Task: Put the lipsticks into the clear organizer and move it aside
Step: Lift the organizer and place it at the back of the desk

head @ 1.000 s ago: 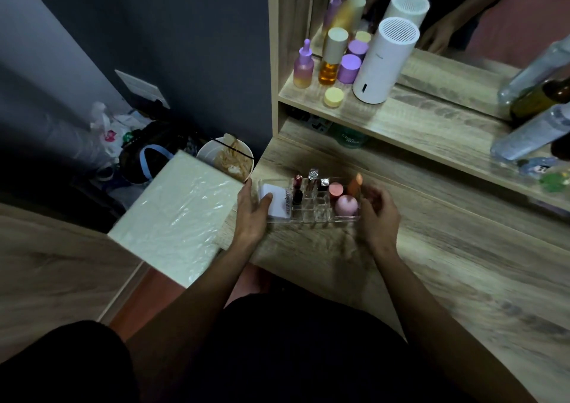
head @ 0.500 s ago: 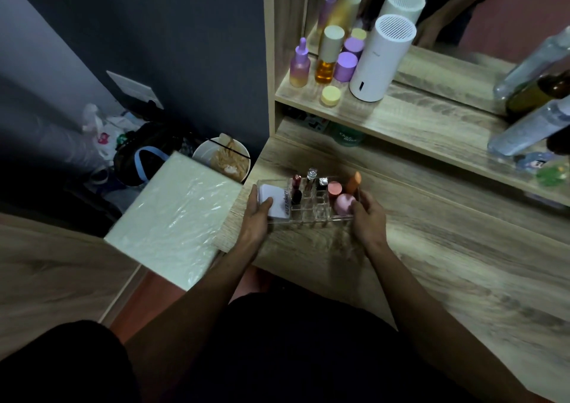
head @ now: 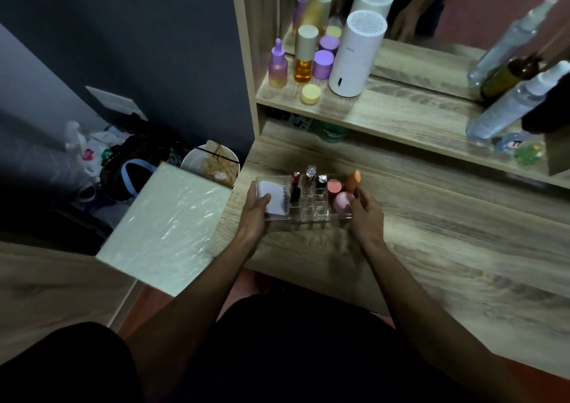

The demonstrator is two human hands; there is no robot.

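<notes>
Left hand (head: 256, 214) and right hand (head: 366, 216) grip opposite ends of the organizer (head: 308, 214), lipsticks (head: 295, 184) upright inside, on the worktop (head: 431, 248).

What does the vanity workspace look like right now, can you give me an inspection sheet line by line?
Surface: wood-grain vanity top, bare to the right of the hands.
Job's things: clear organizer near the left edge; lipsticks upright in its middle slots, white compact in the left slot, pink sponge on the right.
Clutter: purple dropper bottle, amber bottle, white cylinder device and spray bottles on the shelf.
Grips: left hand and right hand hold the organizer's two ends.
Cables: nothing seen.
Surroundings: plastic-wrapped white panel, bowl and bags on the left.
</notes>
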